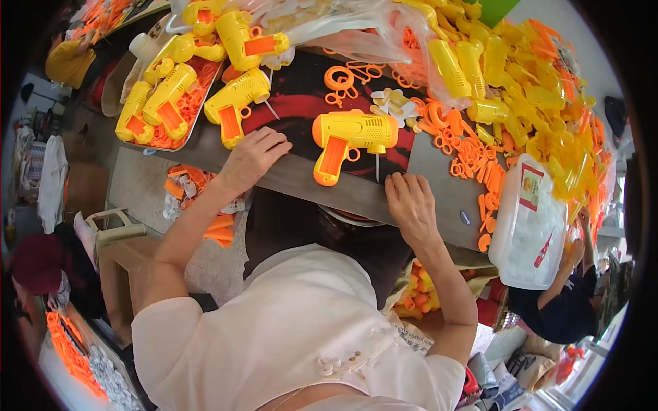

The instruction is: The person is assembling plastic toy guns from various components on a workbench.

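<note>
Your left hand (252,159) rests flat on the near edge of the bench (439,179), fingers spread and grasping nothing, and your right hand (410,203) lies on the same edge further right, palm down, likewise released. Between the two hands, just beyond your fingertips, a yellow toy gun (351,138) with an orange handle lies on its side on the dark mat (295,103); neither hand touches it. A second toy gun (236,104) lies just past your left hand, near the bench's left end. Behind that one, at the far left corner, a tray (199,109) holds several more yellow guns on a bed of orange parts. To the right of the middle gun, loose orange rings and clips (473,159) spread toward the right end, where a clear plastic tub (531,226) stands at the near right corner. Along the far edge a big heap of yellow gun shells (521,89) piles up beside clear plastic bags (343,31)
</note>
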Motion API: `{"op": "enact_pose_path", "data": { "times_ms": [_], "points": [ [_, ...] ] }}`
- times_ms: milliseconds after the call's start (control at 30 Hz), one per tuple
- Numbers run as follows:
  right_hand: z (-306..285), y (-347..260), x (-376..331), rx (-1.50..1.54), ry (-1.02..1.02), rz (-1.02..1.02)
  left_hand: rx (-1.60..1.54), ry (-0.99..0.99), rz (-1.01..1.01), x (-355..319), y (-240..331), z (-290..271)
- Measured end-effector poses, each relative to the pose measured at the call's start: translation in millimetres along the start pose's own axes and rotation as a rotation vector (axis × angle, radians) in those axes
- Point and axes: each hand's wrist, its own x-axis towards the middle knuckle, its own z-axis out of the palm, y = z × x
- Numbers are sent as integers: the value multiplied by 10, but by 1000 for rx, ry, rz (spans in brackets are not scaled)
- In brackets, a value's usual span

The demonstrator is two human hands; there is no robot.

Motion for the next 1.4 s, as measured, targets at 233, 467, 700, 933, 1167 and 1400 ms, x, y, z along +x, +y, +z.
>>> {"op": "enact_pose_path", "data": {
  "times_ms": [233,467,700,933,1167,1400],
  "points": [
    [65,11,16,-47,31,-8,-24,-1,121,97,-67,51],
    [-80,104,-268,50,96,63,-149,40,53,18,337,77],
    [-213,136,-432,153,87,133,-230,182,-116,-30,290,-99],
    [-366,409,579,784,223,390,-373,138,-131,830,225,132],
    [321,420,1386,475,18,296,-62,-54,-17,1026,-193,632],
    [389,468,1408,470,-59,298,-487,143,-173,752,255,196]
  ]
}}
